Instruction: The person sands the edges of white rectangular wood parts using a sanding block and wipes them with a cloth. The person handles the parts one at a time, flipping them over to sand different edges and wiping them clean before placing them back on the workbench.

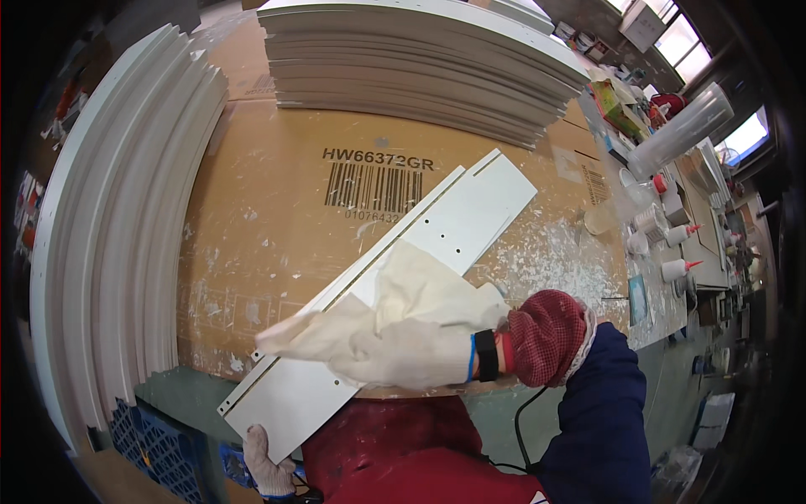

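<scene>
A long white panel [290,399] with a grooved edge and small drilled holes lies slantwise over the cardboard-covered table, its near end jutting past the front edge. At that near end my left hand [267,464], in a light knit glove, is closed around the panel's edge. My right hand [411,353], also gloved, lies across the middle of the panel and is closed on a cream cloth [424,281]. The cloth spreads over the panel's face and hides part of the groove. Slight blur softens the right fingers. Another white edge shows alongside the panel.
Stacks of white panels stand at the left [126,227] and along the back [420,71]. To the right are several glue bottles [676,269] with red tips, a clear plastic roll [680,130] and a small blue packet [638,300]. A blue plastic crate [155,445] sits low at left.
</scene>
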Demonstrator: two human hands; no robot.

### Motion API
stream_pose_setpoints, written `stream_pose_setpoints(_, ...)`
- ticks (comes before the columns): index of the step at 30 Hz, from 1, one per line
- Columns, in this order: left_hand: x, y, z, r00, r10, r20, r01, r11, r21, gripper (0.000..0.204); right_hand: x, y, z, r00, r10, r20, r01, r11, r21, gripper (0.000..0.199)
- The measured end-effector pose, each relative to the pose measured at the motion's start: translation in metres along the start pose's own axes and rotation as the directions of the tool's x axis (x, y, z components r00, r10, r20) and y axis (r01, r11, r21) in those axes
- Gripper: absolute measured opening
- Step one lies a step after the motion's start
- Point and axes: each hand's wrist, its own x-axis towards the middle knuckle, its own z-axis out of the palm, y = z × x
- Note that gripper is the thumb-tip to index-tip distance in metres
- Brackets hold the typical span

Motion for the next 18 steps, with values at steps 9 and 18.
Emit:
stream_pose_setpoints(9,-0.018,0.004,0.007,0.942,-0.281,-0.183,0.235,0.942,-0.239,0.024,-0.029,0.114,-0.073,0.785,0.472,-0.402,-0.619,0.637,-0.460,0.024)
stream_pose_setpoints(18,0.002,0.032,0.020,0.942,-0.336,-0.020,0.305,0.878,-0.369,0.020,-0.051,0.172,-0.093,0.546,0.490,-0.680,-0.838,0.309,-0.450,0.022)
